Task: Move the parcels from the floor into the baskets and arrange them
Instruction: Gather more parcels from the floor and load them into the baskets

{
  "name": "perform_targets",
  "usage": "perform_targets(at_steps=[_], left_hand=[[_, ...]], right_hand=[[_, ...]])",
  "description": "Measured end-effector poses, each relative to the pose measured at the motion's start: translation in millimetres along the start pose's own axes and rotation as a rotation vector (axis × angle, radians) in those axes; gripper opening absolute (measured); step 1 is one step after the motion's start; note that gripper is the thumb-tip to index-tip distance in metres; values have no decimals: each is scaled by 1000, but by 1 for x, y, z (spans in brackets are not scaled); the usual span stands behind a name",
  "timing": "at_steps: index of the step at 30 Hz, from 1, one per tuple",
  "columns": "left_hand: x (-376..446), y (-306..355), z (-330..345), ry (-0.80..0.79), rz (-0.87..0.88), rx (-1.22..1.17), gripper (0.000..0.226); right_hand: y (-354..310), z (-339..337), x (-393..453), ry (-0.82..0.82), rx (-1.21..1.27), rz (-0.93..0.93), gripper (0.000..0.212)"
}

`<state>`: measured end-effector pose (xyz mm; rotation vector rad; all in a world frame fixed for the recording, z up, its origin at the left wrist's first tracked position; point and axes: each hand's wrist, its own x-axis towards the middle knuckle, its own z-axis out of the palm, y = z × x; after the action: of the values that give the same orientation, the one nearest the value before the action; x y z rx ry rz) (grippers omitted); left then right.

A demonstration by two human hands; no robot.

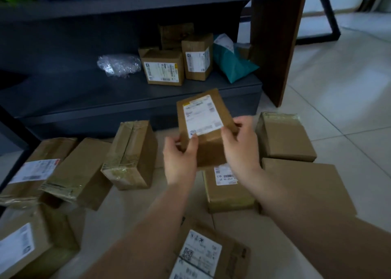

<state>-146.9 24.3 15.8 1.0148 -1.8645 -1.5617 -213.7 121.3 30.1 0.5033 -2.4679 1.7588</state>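
Labelled cardboard parcel [204, 126] held up between both hands, above the tiled floor [338, 101] and in front of the low grey shelf [105, 97]. Left hand [179, 158] gripping the near left corner, thumb on the white label's edge; right hand [241, 145] clasping the right side, fingers curled round it (label facing up, parcel tilted). More taped cardboard parcels [131, 154] lying on the floor around and below the hands. Two small boxes [163, 70] and a teal mailer bag [230, 64] on the shelf beyond.
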Motion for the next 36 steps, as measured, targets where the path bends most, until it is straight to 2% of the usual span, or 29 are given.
perform_targets(at_steps=[3, 5, 6, 9, 11, 13, 14, 17, 19, 21, 24, 26, 27, 29, 31, 33, 35, 36], left_hand=[[-14, -17, 9, -132, -107, 191, 16], [-13, -31, 10, -190, -101, 290, 14], [-11, -35, 10, -202, -96, 269, 15], [1, -39, 11, -154, -140, 154, 19], [7, -42, 12, -128, -209, 155, 26], [8, -45, 19, -170, -375, 102, 37], [8, -46, 24, -210, -488, 67, 46], [7, -46, 38, -341, -716, -123, 72], [11, -41, 41, -332, -770, -218, 72], [17, -32, 37, -274, -799, -240, 61], [23, -2, 23, -197, -804, -254, 35], [24, 42, 5, -179, -800, -216, 29], [24, 67, -6, -175, -795, -206, 28], [26, 132, -35, -173, -777, -205, 35], [25, 205, -67, -212, -769, -254, 57], [17, 296, -107, -200, -779, -270, 70], [8, 383, -147, -86, -780, -266, 63], [-1, 437, -169, -84, -768, -259, 61]], right_hand=[[33, -17, -21, 15, -97, 113, 24], [54, -27, -25, 14, -67, 262, 14], [60, -33, -21, 21, -43, 321, 8], [72, -50, 7, 48, -6, 394, 20], [77, -50, 20, -48, -14, 531, 29], [86, -41, 25, -206, 34, 670, 48], [88, -37, 24, -268, 135, 758, 53], [98, -28, 25, -305, 410, 918, 52], [96, -25, 32, -309, 526, 935, 51], [82, -21, 44, -327, 594, 947, 48], [34, -26, 60, -406, 575, 848, 40], [-18, -43, 73, -487, 568, 807, 39], [-53, -51, 79, -476, 553, 819, 35], [-133, -71, 91, -390, 507, 737, 21], [-208, -87, 108, -392, 542, 686, 22], [-296, -96, 132, -420, 570, 742, 28], [-376, -111, 146, -430, 576, 767, 29], [-425, -120, 152, -439, 549, 806, 33]])
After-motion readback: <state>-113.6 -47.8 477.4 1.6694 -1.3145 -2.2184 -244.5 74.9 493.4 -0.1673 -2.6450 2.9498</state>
